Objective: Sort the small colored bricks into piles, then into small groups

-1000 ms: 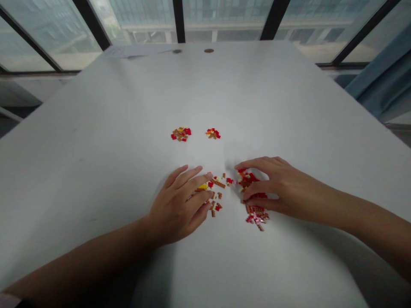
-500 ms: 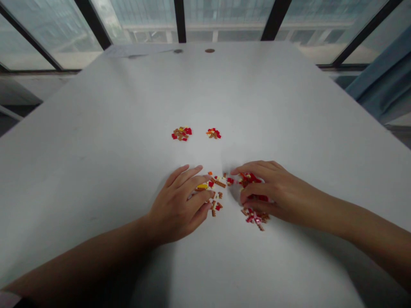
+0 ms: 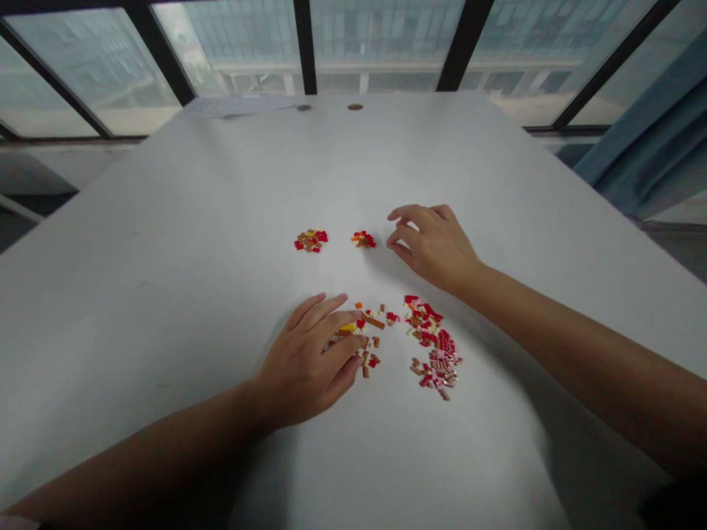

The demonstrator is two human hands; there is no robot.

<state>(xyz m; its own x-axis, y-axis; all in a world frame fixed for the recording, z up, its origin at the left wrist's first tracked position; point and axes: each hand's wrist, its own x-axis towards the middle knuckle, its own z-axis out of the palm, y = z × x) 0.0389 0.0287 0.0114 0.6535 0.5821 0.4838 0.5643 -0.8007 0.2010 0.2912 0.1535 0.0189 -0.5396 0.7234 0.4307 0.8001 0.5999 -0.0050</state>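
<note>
My left hand (image 3: pixel 309 357) lies palm down with its fingers spread over a scatter of small building bricks (image 3: pixel 375 322) in brown, red, yellow and orange, covering part of them. To the right of the small far pile (image 3: pixel 363 239) of red, orange and brown bricks hovers my right hand (image 3: pixel 434 246). Its thumb and index finger are nearly together in a pinch, the other fingers curled. Anything between the fingertips is too small to make out. A larger heap of red, pink and brown bricks (image 3: pixel 442 353) lies below my right forearm.
Another small pile of brown, red and yellow bricks (image 3: pixel 311 241) sits left of the far one. All rest on a white table (image 3: pixel 221 184). Two round table inserts (image 3: pixel 355 107) show near its far edge, before windows. A blue curtain (image 3: pixel 652 140) hangs at the right.
My right hand has moved up and away from the larger heap to beside the small far pile, uncovering the heap. My left hand stays in place over the scattered bricks.
</note>
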